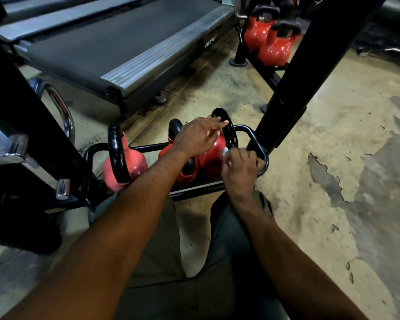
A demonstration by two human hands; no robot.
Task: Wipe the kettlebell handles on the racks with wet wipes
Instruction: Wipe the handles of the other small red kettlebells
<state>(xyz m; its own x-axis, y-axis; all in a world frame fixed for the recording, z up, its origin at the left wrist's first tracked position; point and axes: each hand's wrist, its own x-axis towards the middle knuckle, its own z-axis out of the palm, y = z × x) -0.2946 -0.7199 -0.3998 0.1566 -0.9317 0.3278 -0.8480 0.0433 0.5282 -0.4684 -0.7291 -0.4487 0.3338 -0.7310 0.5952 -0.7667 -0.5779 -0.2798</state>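
We are in a gym. A grey treadmill with a dark running belt [106, 40] stands at the back, a ribbed silver rail along its side. Before us a low black tubular steel rack [252, 131] carries three red kettlebells with black loop handles [125, 167]. A second black rack [269, 76] farther off holds more red kettlebells [273, 48]. A black steel upright [310, 54] and a curved chrome bar [61, 107] stand over the worn, patchy concrete floor [333, 135].
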